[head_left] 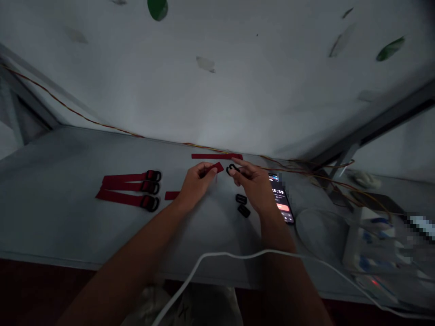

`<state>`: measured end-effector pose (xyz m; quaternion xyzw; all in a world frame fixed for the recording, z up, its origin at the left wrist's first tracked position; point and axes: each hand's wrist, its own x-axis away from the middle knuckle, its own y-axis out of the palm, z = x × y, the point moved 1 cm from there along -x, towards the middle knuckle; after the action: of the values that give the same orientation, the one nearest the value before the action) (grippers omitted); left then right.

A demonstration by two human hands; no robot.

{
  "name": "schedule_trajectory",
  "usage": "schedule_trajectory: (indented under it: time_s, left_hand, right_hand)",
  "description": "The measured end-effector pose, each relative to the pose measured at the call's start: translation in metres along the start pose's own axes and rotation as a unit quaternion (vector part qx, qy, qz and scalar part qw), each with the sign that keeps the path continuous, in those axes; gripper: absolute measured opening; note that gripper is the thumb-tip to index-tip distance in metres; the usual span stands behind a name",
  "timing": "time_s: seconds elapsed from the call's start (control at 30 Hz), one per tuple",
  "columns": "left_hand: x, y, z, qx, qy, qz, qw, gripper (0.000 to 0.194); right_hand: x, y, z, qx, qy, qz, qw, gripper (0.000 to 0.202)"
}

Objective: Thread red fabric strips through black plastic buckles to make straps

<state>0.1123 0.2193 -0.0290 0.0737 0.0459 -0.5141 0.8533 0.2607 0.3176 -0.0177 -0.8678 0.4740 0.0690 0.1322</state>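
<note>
Red webbing fills the left hand at the center of the frame, where thumb and fingers pinch one strap near its tip. The short free end points right and slightly upward, its long axis slanting gently across the picture, toward a curved black fitting grasped between thumb and fingers of the right hand. Strap and fitting sit near each other but apart. A red strip shows just left of the left wrist; whether it belongs to the held strap cannot be told.

One loose red strap lies nearly level above the hands, running left to right; the right index finger overlaps its right end, contact unclear. At left of center, three red straps lie side by side, long axes running roughly across the frame, each with black hardware at its right end. Two black buckles rest just below the right hand, one beneath the other. One lit phone lies partly behind the right forearm on the gray table, while one white cable arcs across the lower frame, passing over that forearm.
</note>
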Motion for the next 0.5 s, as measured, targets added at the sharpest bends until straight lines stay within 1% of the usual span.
schedule_trajectory:
  time_s: [0.1, 0.23, 0.33, 0.43, 0.5]
  left_hand:
    - [-0.001, -0.001, 0.0, 0.08, -0.044, -0.002, 0.996, 0.025]
    - [-0.001, -0.003, 0.002, 0.123, -0.08, -0.034, 0.989, 0.027]
    - [0.0, -0.003, 0.004, 0.155, -0.12, -0.078, 0.978, 0.029]
    - [0.001, -0.005, 0.007, 0.176, -0.141, -0.125, 0.966, 0.03]
    - [0.002, -0.006, 0.009, 0.184, -0.149, -0.144, 0.961, 0.03]
  right_hand:
    - [0.002, 0.003, -0.004, -0.089, 0.029, -0.015, 0.996, 0.03]
    - [0.006, 0.009, -0.014, -0.165, 0.094, -0.063, 0.98, 0.039]
    - [0.008, 0.01, -0.017, -0.19, 0.121, -0.062, 0.972, 0.044]
    - [0.008, 0.009, -0.014, -0.195, 0.134, -0.048, 0.97, 0.038]
    - [0.008, 0.008, -0.011, -0.2, 0.126, -0.054, 0.97, 0.033]
